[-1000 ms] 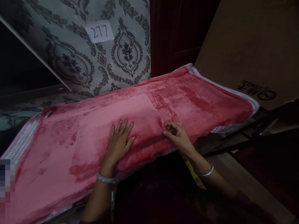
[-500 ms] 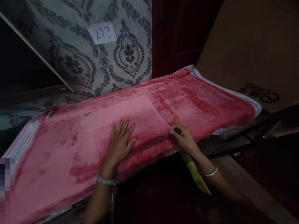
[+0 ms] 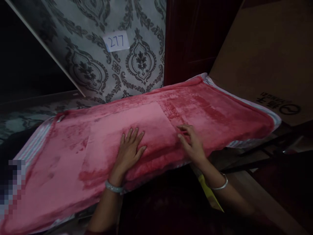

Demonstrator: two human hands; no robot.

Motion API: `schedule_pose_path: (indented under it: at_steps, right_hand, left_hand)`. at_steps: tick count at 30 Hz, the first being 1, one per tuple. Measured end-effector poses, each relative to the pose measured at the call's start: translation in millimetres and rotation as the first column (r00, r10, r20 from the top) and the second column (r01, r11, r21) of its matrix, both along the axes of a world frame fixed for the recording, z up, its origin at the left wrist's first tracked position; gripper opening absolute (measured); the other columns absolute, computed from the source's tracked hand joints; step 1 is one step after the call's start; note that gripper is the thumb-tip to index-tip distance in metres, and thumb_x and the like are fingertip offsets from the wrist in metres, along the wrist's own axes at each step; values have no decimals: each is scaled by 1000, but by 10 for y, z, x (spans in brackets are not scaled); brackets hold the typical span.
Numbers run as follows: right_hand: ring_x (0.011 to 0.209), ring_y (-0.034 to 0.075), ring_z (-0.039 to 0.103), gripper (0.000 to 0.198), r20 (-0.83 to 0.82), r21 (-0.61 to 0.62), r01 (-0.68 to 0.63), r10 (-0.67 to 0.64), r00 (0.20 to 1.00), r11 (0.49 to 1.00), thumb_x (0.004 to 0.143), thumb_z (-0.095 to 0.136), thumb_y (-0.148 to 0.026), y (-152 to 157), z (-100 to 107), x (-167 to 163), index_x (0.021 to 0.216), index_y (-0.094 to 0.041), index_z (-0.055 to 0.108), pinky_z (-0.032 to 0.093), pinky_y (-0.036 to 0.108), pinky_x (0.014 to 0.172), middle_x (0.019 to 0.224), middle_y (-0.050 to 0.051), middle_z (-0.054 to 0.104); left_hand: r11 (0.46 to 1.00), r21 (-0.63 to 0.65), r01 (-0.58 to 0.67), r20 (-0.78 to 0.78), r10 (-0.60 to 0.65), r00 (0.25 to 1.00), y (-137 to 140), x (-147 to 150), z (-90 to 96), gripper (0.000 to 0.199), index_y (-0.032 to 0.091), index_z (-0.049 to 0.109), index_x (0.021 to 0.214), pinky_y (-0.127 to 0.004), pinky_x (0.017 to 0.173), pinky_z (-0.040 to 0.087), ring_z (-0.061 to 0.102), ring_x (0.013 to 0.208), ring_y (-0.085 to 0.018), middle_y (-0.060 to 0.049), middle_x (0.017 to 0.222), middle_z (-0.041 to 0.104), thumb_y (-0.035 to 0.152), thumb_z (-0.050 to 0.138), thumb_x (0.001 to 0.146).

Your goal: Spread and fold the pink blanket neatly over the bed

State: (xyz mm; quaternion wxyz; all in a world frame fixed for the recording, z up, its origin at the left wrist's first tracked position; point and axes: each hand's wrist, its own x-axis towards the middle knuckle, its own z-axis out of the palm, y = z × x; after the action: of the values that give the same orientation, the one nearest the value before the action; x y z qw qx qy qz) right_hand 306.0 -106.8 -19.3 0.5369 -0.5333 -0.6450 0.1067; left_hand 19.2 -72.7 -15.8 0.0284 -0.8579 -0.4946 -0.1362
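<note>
The red cloth (image 3: 156,127) spans the centre, from 8 o'clock to 3. The wall (image 3: 117,68) stands at 11, the carton (image 3: 269,62) at 2. Towards 8, the left hand (image 3: 129,151) rests on the cloth, fingers spread, gripping nothing; towards 4, the right hand (image 3: 193,143) half curls over it, whether pinching I cannot tell.

Cannot see the plush beneath the flat left hand (image 3: 129,153) on the red plush blanket (image 3: 70,156). Cannot tell touch from hover under the right hand (image 3: 194,147), close to the blanket's near edge. Cannot trace the upper end of the yellow strip (image 3: 210,195) below that edge, nor make out the dark support under the blanket. Cannot see past pixelation at the blanket's left edge, nor beyond the frame's cut through the cardboard box (image 3: 269,62).
</note>
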Motion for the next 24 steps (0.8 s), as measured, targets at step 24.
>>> schedule_pose_path:
  at_steps: [24]
  right_hand:
    - [157,32,20,67,741,-297,-11,238,628,955,105,35,-58,742,-206,-515,163,-24,34,26,59,123,170,11,22]
  left_hand:
    - [830,-34,-557,-81,553,829,-248,-646,10,69,20,36,161,-66,123,24,20,158,-37,-15,169,27,54,41,102]
